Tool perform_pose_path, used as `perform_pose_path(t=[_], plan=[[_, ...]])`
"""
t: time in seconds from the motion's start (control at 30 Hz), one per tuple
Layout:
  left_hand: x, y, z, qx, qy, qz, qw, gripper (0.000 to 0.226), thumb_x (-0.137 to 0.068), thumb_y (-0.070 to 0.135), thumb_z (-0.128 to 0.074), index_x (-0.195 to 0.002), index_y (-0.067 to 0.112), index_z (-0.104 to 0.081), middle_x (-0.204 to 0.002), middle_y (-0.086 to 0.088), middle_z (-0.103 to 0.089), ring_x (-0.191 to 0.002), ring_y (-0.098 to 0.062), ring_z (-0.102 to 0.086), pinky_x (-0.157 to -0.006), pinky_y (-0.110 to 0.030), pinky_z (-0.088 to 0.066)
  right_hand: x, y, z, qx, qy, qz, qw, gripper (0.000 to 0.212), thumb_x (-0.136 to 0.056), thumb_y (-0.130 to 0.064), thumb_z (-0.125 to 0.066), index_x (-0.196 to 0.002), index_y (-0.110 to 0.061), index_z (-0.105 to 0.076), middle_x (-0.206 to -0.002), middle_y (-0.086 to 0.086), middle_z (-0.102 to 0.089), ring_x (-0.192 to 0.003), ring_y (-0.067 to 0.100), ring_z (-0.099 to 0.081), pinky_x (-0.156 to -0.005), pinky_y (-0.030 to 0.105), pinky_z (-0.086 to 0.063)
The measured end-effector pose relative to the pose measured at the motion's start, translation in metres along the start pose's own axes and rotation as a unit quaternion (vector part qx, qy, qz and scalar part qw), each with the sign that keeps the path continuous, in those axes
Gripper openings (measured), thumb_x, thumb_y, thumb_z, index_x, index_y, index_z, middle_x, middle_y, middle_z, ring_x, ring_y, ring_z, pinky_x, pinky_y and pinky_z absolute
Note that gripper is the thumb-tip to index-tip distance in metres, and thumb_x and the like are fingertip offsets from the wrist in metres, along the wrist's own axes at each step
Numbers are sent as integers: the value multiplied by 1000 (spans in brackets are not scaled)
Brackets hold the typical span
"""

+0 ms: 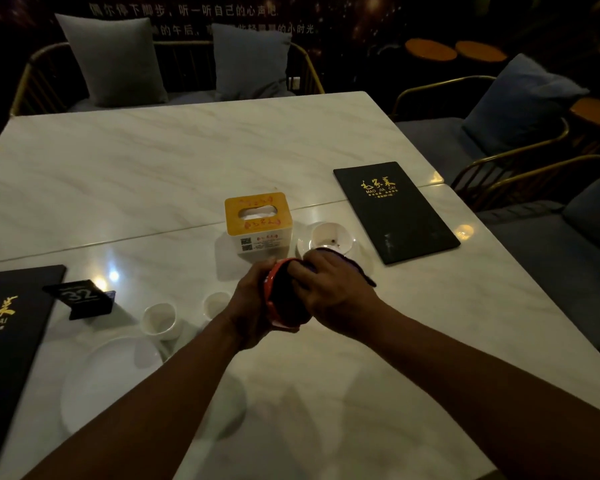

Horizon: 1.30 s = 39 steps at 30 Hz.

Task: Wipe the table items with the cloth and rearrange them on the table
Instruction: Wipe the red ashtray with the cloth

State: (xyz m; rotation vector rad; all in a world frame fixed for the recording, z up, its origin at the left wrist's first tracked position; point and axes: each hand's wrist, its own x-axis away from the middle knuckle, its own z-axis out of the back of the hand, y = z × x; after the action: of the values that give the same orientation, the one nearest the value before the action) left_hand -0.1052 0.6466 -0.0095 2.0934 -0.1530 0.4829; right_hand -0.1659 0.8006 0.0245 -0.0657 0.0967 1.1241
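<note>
My left hand (248, 306) curls its fingers around a red-rimmed bowl (274, 299), gripping it from the left side and holding it tilted above the marble table (153, 161), just in front of the tissue box (258, 221). My right hand (329, 289) presses a dark cloth (291, 299) against the bowl, fingers bent and closed over the fabric; a loose end of it trails to the right. Both forearms reach forward and meet at the bowl. A small white dish (328, 239) sits just right of the tissue box, a black menu (395, 211) farther right. Two white cups (160, 320) and a number stand (80, 299) lie left and nearer me.
</note>
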Motion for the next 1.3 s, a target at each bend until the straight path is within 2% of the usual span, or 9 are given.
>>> perform_pose_path(t=[0.1,0.2,0.37,0.53,0.77,0.93,1.07,1.17,1.3], plan=[[-1,2,6,-20,1,-30,999,51,-85,50,-52,-133,31,-53,-122,-9,-69,-113,-36,-65,-91,-68,-49,6,-9,-7,-27,-25,-81,996,50,-94,-31,-24,-135,-11,-47,-137,8,-50,-113,29,-50,-91,41,-50],[-5,11,5,-68,3,-61,996,55,-86,49,-52,-137,30,-51,-126,-8,-67,-113,-34,-66,-88,-67,-51,9,-23,-9,-27,-43,-111,993,31,-89,-14,-56,-116,-2,-65,-142,12,-46,-106,31,-49,-82,45,-53],[-8,11,0,-78,51,-89,992,50,-86,49,-50,-130,27,-58,-117,-5,-71,-108,-28,-69,-85,-55,-58,-7,-30,3,-297,-138,-235,915,31,-85,-10,-62,-116,-12,-64,-131,6,-50,-99,19,-56,-83,29,-53],[-5,3,-5,-95,67,-75,990,38,-81,53,-50,-112,35,-61,-109,-3,-71,-102,-25,-68,-86,-51,-56,0,-24,21,-627,-166,-336,683,21,-94,-10,-55,-107,-2,-68,-104,13,-72,-93,19,-73,-81,32,-58],[-4,0,-3,-142,30,-100,984,13,-97,31,-58,-108,32,-65,-109,7,-72,-95,-4,-71,-69,-19,-56,10,-24,17,-813,-40,-402,420,32,-87,-25,-67,-113,-6,-67,-107,19,-73,-98,32,-70,-99,50,-50],[0,-3,-1,-167,4,-115,979,31,-86,43,-54,-116,42,-62,-126,1,-65,-112,-16,-64,-79,-30,-58,9,-23,13,-878,89,-423,206,38,-96,-30,-54,-122,-4,-59,-98,23,-74,-79,34,-74,-67,43,-61],[5,-18,1,-163,6,-109,981,44,-85,43,-50,-127,33,-58,-99,5,-75,-87,-13,-70,-73,-29,-59,4,-14,15,-865,152,-435,201,27,-103,-12,-37,-92,-2,-60,-82,17,-65,-69,27,-65,-45,30,-58],[10,-28,5,-154,26,-97,983,51,-81,55,-55,-124,29,-62,-101,-3,-75,-94,-28,-70,-80,-42,-58,4,-12,17,-884,98,-439,130,20,-101,-9,-44,-107,1,-61,-82,25,-69,-74,34,-67,-47,39,-59],[9,-39,10,3,41,-44,998,60,-80,59,-51,-126,21,-62,-124,-15,-67,-112,-31,-64,-87,-46,-54,11,-8,9,-859,38,-474,189,35,-87,-15,-59,-119,-2,-64,-101,21,-70,-81,34,-71,-69,43,-60]])
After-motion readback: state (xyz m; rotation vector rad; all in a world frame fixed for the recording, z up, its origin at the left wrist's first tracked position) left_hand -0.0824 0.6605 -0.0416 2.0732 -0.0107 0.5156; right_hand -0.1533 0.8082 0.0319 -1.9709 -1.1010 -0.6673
